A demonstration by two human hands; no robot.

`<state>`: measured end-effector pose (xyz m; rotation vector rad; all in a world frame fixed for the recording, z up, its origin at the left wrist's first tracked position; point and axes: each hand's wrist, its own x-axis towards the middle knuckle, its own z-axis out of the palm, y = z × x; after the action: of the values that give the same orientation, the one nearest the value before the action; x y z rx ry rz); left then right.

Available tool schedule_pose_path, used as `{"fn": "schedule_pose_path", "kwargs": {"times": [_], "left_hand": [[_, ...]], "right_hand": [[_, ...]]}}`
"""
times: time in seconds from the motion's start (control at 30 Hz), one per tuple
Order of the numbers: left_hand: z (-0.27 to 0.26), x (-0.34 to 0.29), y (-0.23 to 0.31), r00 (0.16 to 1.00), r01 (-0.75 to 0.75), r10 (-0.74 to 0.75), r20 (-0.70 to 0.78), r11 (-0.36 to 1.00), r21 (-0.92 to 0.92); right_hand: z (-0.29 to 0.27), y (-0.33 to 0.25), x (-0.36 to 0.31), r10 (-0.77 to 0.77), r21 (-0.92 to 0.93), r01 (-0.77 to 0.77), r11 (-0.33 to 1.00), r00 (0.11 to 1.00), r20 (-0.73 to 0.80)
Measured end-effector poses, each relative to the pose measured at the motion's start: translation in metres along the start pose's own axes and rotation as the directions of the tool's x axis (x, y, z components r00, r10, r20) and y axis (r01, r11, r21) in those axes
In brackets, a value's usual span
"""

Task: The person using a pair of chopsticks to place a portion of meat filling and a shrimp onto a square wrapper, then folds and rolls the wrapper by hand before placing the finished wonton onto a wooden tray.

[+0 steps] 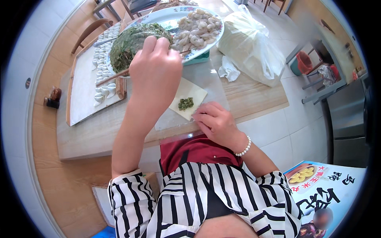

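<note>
Seemingly filling the square wrapper [194,91], flat on the table [260,94], dabbed with green filling [185,104]. Gripping a slim wooden stick [113,78] in the left hand [156,68], by the shelled shrimp [201,28]; poising a narrowed right hand [217,123] at the wrapper's corner, pinch unclear. Likely calls for adding shrimp.

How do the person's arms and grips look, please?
The left sleeve and right sleeve have black and white stripes and end near the elbow. A bracelet of round white beads circles the right wrist; the left wrist is bare. The left grip and right grip wear no gloves.
</note>
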<state>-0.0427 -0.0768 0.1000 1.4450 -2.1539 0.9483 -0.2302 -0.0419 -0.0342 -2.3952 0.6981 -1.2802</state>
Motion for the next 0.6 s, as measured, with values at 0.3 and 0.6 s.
{"fn": "schedule_pose_path", "kwargs": {"times": [0.3,0.6], "left_hand": [[0.008,0.013,-0.008,1.0,0.001,-0.001,0.005,1.0,0.026],[-0.004,0.003,-0.011,0.997,0.007,-0.009,-0.072,0.999,-0.037]], "right_hand": [[0.001,0.0,0.0,0.003,0.003,-0.003,1.0,1.0,0.015],[-0.001,-0.001,0.0,0.011,0.01,-0.012,1.0,1.0,0.02]]}}
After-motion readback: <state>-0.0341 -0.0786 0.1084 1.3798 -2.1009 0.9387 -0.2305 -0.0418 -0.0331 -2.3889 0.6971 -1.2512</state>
